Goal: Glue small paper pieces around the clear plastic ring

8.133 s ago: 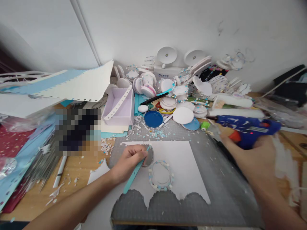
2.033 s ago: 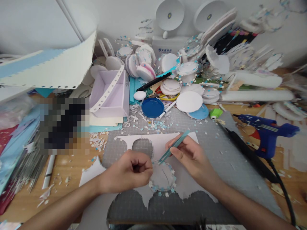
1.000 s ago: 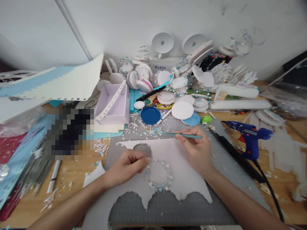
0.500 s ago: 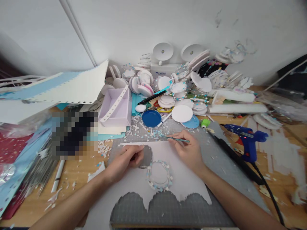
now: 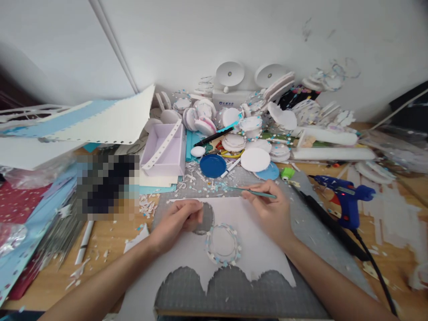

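A white sheet (image 5: 257, 249) with round holes cut from its edges lies on a grey cutting mat (image 5: 301, 249). On the sheet sits a white paper ring (image 5: 223, 244) edged with small blue and white pieces. My left hand (image 5: 175, 223) rests loosely curled on the sheet just left of the ring, with nothing visible in it. My right hand (image 5: 272, 211) pinches teal tweezers (image 5: 249, 191), whose tips point left over the scattered confetti above the sheet.
A blue glue gun (image 5: 344, 198) with a black cord stands right of the mat. Behind it are a blue lid (image 5: 213, 165), a green punch (image 5: 286, 173), a lilac box (image 5: 165, 151), piled white discs (image 5: 255, 159) and paper sheets (image 5: 100, 120) at left.
The tweezers went from my left hand to my right after the glue gun was set down. In the last second my right hand stayed above the sheet, tweezers pointing left.
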Action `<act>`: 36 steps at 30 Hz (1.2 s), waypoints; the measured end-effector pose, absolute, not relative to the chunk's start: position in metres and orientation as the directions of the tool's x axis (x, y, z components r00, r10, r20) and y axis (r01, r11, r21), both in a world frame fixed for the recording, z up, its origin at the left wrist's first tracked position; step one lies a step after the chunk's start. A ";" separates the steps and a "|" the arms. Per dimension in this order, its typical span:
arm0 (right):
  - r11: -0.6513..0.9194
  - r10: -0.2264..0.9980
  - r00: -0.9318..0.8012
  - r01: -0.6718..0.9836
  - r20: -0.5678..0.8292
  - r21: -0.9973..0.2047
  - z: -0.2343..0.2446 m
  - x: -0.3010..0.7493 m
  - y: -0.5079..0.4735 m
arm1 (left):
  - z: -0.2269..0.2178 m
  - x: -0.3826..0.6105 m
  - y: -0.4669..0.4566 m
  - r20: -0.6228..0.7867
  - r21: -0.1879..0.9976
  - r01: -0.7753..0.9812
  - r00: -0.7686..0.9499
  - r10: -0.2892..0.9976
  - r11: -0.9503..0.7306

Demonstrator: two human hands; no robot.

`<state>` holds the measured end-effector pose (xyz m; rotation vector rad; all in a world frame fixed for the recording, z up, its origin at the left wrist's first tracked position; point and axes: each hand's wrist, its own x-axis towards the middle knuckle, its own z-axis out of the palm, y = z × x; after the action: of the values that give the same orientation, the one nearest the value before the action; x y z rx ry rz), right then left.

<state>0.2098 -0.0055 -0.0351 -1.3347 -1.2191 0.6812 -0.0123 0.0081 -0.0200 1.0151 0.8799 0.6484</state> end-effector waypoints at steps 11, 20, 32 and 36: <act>0.166 0.968 0.195 -0.018 0.160 -0.986 -0.026 0.200 -0.033 | -0.020 -0.009 0.002 -0.247 0.969 0.071 0.398 0.884 0.238; 0.141 0.983 0.122 -0.007 0.139 -0.990 -0.023 0.191 -0.040 | -0.023 -0.009 -0.005 -0.221 0.975 0.070 0.383 0.897 0.210; 0.158 0.983 0.099 -0.056 0.152 -0.986 -0.024 0.196 -0.040 | -0.015 -0.009 -0.005 -0.201 0.969 0.208 0.350 0.915 0.133; 0.200 0.976 0.092 -0.022 0.198 -0.979 -0.021 0.194 -0.041 | -0.014 -0.008 -0.006 -0.188 0.963 0.247 0.348 0.919 0.104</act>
<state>0.1944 -0.0407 -0.0207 -1.0798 -1.2091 1.0117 -0.0083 -0.0057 -0.0145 1.4111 1.1463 0.7042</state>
